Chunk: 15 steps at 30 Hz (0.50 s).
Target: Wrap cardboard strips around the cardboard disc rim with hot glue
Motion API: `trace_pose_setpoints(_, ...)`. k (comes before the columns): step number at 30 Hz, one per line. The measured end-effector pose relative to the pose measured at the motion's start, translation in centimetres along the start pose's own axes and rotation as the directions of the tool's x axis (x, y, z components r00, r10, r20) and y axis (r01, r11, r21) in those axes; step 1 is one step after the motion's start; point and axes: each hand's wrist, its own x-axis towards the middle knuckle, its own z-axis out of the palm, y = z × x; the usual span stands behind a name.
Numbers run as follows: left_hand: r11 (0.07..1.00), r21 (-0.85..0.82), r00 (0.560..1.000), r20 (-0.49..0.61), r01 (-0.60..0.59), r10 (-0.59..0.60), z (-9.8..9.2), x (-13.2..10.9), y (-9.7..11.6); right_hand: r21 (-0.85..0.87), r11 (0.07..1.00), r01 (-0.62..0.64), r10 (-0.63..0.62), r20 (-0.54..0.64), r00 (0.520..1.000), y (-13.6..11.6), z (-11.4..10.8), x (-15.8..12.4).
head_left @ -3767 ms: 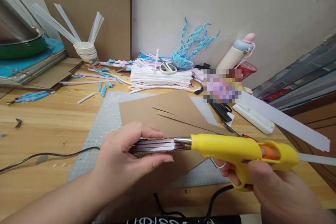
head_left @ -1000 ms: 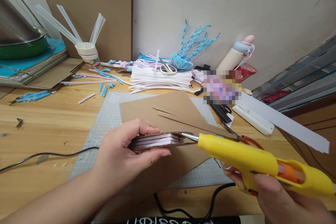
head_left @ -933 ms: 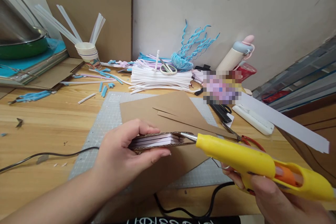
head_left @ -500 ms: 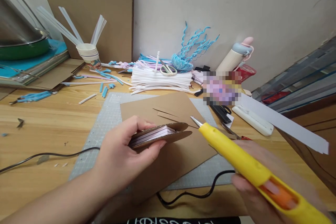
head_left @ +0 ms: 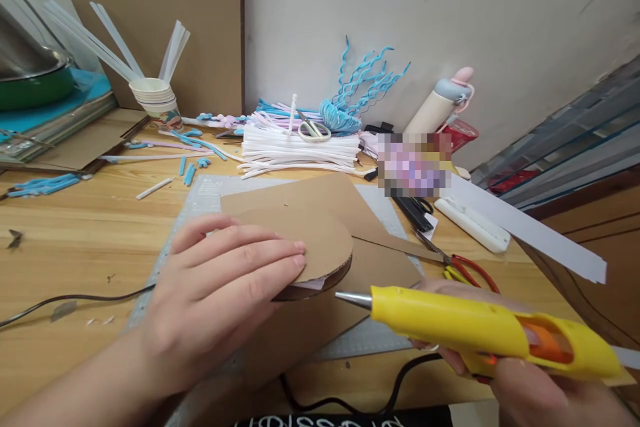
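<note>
My left hand (head_left: 225, 287) is closed round a round-edged cardboard piece (head_left: 325, 240), fingers across its top face and thumb hidden beneath. Two cardboard layers show at its edge, with white folded paper (head_left: 310, 283) between them. In my right hand (head_left: 530, 387) is a yellow hot glue gun (head_left: 450, 320), its metal nozzle pointing left, just short of the cardboard piece's edge. Orange shows through the slot in the gun's body. Below the piece, a larger cardboard sheet (head_left: 380, 267) lies on the grey cutting mat (head_left: 200, 203).
White pipe cleaners (head_left: 300, 150) are piled at the back with small scissors (head_left: 314, 130) on top. Paper cups (head_left: 155, 100) hold clear sticks at the back left. Red-handled scissors (head_left: 470, 273) lie to the right. A black cord (head_left: 345, 403) runs along the front. A bottle (head_left: 435, 110) leans by the wall.
My left hand has turned the cardboard piece from edge-on so its flat top now faces up. The glue gun has swung lower and more level, its nozzle now near the piece's edge.
</note>
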Motion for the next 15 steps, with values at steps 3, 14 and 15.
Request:
trace_pose_setpoints(3,0.998,0.059,0.999,0.031,0.031,-0.033,0.1,-0.2,0.0,-0.105,0.987,0.121,-0.106,0.137,0.985,-0.3,0.5,0.5)
trace_pose_setpoints(14,0.993,0.043,0.994,0.005,0.107,-0.107,0.5,0.1,0.4,-0.201,0.951,0.233,-0.225,0.063,0.972,0.0,1.5,0.5)
trace_pose_setpoints(15,0.993,0.04,0.994,0.004,0.107,-0.108,0.5,0.2,0.4,-0.205,0.953,0.223,-0.217,0.053,0.975,0.4,1.4,0.2)
